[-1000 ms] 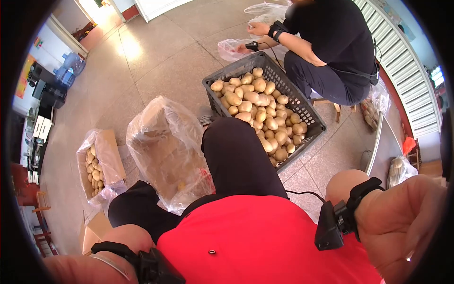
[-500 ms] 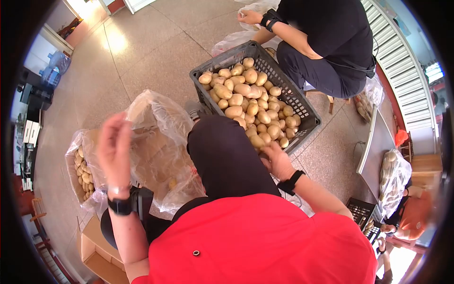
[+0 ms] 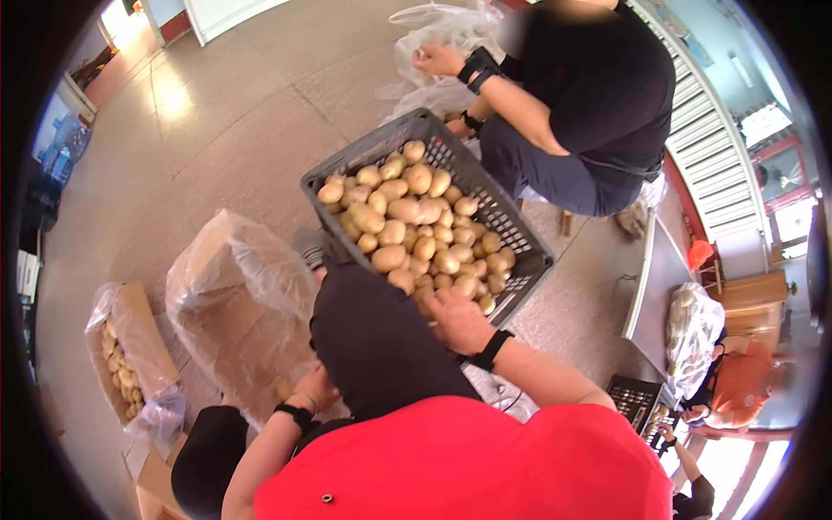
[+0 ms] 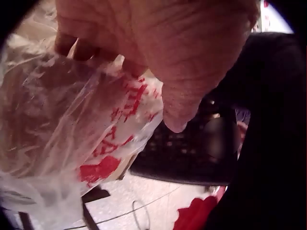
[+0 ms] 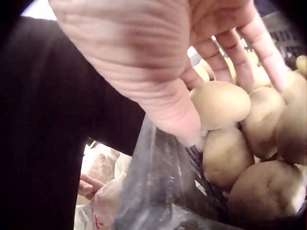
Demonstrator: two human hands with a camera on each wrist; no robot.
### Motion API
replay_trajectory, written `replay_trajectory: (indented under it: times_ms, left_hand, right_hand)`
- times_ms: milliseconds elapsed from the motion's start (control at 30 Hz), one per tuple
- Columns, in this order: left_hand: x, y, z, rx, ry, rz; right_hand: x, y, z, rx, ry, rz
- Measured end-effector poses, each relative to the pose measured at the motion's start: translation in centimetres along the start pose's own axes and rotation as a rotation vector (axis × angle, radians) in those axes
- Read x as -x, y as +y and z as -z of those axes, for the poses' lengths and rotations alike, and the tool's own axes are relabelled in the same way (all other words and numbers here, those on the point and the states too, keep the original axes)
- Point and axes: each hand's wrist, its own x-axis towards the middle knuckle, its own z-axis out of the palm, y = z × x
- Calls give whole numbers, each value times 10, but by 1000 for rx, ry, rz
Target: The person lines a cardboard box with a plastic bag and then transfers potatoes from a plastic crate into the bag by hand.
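My right hand (image 3: 461, 321) reaches over the near edge of a black plastic crate (image 3: 536, 276) heaped with potatoes (image 3: 403, 210). In the right wrist view its fingers (image 5: 229, 55) are spread and fairly straight above the pile, while the thumb lies beside one smooth potato (image 5: 221, 104). My left hand (image 3: 317, 387) is at the near rim of a cardboard box (image 3: 230, 325) lined with clear plastic. Seen from the left wrist, the fingers go over the red-printed plastic liner (image 4: 108, 134) and the thumb stays on its outer side; the fingertips are hidden behind the film.
A smaller lined box (image 3: 143, 334) with potatoes stands at the left, and an open carton (image 3: 160, 481) below it. Beyond the crate, a person in black (image 3: 589, 104) crouches, handling plastic bags (image 3: 429, 52). At the right are a metal-edged table (image 3: 650, 295) and a bagged bundle (image 3: 693, 338).
Both hands were near my body, then the left rose above the box while the right reached the crate. Now the left is down at the box rim; the right remains over the potatoes.
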Motion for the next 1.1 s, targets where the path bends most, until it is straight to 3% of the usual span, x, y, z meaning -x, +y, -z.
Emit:
replay_trajectory:
  times_ms: [33,167,233,267,333,367,400,467,533,567,600,667,700,767,800,867,933,1000,1067,1100]
  left_hand:
    - [2,8,4,-20,105,-88]
    - [-4,8,8,-42,48,-25]
    - [-7,10,25,-383,14,-352]
    - [-7,8,39,-385,21,-360]
    - [-7,11,82,100,-147,147]
    - [-11,12,103,281,-76,320]
    - [-16,15,124,462,-4,493]
    - [-24,32,163,874,409,367]
    - [-32,51,199,1161,506,212]
    - [-34,70,218,1161,506,213]
    - [-35,98,237,1335,486,145]
    - [-42,137,260,1510,468,74]
    - [-46,149,268,1612,412,17]
    - [-51,161,274,1798,326,-48]
    - [-53,156,271,1802,330,-47]
    - [-59,132,257,1956,209,-91]
    - [-56,110,245,1893,178,-147]
    - [-47,95,235,2085,95,10]
    - [-40,63,211,2161,156,94]
    - [-36,45,199,2154,245,220]
  right_hand:
    - [-2,0,-3,-13,11,23]
    - [-7,5,-18,25,-15,28]
    - [-12,6,-12,-30,-90,9]
    - [-15,5,-6,-21,-84,7]
    - [-22,1,3,-250,-13,-229]
    - [-29,5,1,-345,113,-251]
    - [-40,2,11,-338,114,-252]
    - [-69,-16,49,-478,221,-242]
    - [-101,-28,75,-625,153,-164]
    - [-115,-41,93,-679,131,-83]
    - [-128,-51,104,-731,109,-1]
    - [-153,-63,99,-702,216,278]
    - [-161,-70,104,-703,213,280]
    - [-171,-88,118,-1003,-254,417]
    - [-172,-90,122,-1002,-259,419]
    - [-169,-88,127,-1170,-453,307]
    - [-168,-71,104,-1120,-159,262]
    - [-159,-47,96,-1060,17,135]
    - [-152,-11,88,-902,230,29]
    - [-146,-1,96,-1180,360,-50]
